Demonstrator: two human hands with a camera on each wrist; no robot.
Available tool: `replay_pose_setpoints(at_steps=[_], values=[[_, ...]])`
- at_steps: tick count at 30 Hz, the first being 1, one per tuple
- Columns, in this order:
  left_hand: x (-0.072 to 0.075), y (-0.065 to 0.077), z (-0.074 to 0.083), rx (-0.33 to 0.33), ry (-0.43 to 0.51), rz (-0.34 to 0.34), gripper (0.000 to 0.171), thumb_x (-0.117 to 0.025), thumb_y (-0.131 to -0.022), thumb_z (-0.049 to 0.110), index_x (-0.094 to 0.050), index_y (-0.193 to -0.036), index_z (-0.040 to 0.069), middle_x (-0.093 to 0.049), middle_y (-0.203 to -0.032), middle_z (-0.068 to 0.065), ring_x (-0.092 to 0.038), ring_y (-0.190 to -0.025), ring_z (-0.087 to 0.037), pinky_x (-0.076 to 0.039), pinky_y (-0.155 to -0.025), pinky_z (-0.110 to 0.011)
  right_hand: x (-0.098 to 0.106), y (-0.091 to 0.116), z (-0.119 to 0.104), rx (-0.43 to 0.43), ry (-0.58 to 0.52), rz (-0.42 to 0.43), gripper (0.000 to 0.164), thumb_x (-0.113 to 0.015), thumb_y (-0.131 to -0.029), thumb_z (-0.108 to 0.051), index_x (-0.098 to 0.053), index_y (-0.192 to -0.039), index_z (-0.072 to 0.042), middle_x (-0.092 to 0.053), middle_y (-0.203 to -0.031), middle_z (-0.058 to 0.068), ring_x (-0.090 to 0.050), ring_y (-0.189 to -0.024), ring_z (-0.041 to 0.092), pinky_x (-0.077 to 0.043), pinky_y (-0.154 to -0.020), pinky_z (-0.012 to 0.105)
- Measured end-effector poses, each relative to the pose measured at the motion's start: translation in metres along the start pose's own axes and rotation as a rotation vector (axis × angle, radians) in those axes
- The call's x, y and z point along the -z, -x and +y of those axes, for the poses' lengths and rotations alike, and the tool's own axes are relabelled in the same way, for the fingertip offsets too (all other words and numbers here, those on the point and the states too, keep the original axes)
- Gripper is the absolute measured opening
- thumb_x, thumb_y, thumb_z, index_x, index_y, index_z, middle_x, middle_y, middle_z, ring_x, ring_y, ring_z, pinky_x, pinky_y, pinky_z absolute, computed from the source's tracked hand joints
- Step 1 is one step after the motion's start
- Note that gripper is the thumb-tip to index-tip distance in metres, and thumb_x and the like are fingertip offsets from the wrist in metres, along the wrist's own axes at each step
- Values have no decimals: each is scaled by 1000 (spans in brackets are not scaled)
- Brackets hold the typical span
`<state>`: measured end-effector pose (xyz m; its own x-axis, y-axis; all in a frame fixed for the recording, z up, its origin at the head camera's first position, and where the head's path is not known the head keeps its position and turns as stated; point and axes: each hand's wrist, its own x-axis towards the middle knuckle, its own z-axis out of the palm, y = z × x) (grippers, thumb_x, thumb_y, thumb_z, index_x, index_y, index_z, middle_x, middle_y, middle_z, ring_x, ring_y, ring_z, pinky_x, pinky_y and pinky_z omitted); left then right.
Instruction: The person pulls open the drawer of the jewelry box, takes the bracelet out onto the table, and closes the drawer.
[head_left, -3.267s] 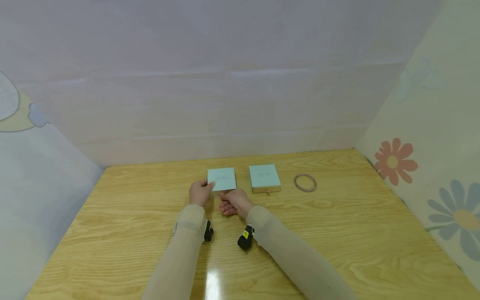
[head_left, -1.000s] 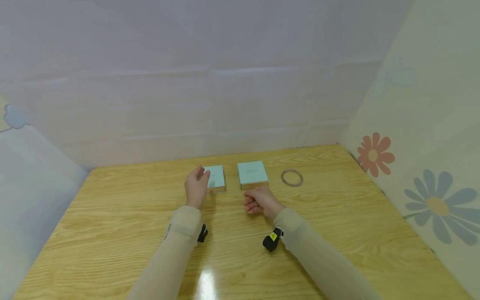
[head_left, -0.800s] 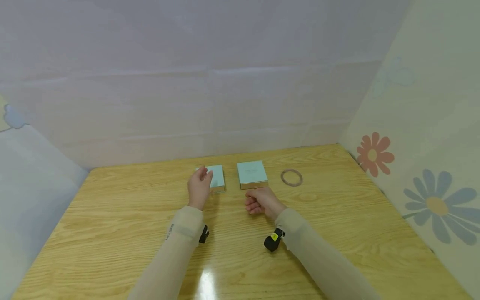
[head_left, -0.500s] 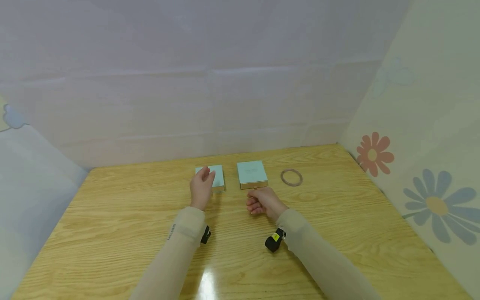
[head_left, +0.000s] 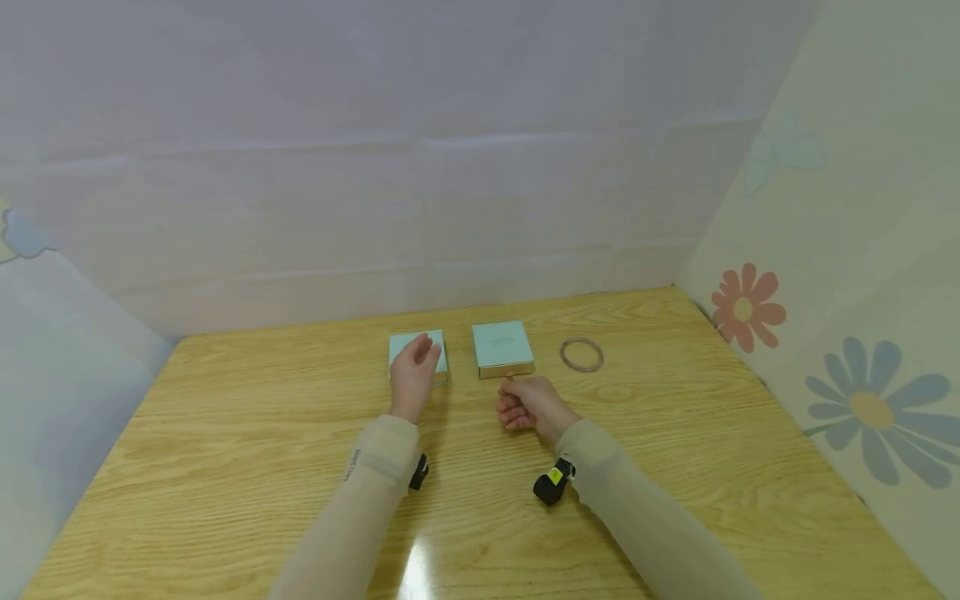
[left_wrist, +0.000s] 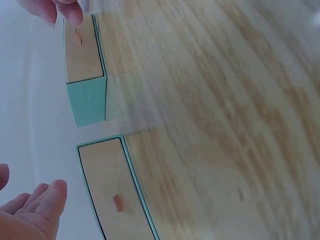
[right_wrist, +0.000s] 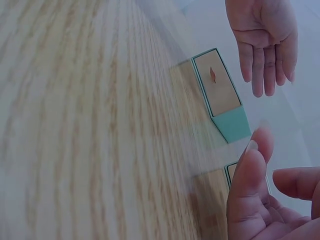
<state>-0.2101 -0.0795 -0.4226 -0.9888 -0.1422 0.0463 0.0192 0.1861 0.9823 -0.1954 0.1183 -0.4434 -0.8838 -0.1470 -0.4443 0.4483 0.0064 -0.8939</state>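
Observation:
Two pale mint boxes with tan drawer fronts lie side by side on the table. My left hand [head_left: 415,377] hovers before the left box [head_left: 401,341], touching nothing; its fingers look relaxed and straight in the right wrist view. In front of the right box [head_left: 502,344], my right hand [head_left: 534,405] has its thumb and forefinger together at the small ribbon tab [left_wrist: 77,36], which they appear to pinch; the other fingers curl loosely. The contact itself is partly hidden. That drawer looks flush with its sleeve. The left box's tab [left_wrist: 118,203] sticks out freely.
A brownish-pink ring [head_left: 582,355], bangle-like, lies to the right of the boxes. The wooden table [head_left: 262,467] meets a pale cloth backdrop behind, and a flower-printed panel [head_left: 862,317] borders it on the right.
My right hand has gone from the left box's front to the right box's tab, lately drawing slightly nearer me. The left hand released the left box and has lately drifted right.

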Motion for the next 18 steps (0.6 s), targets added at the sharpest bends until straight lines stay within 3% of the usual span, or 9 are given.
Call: replay_pose_setpoints(at_steps=[18], values=[[-18, 1, 0, -13, -59, -16, 43, -54, -101, 15, -50, -138, -6, -56, -133, -22, -53, -121, -34, -44, -101, -44, 7, 0, -2, -19, -15, 35, 28, -49, -103, -17, -57, -109, 10, -62, -67, 5, -59, -51, 10, -52, -49, 23]])
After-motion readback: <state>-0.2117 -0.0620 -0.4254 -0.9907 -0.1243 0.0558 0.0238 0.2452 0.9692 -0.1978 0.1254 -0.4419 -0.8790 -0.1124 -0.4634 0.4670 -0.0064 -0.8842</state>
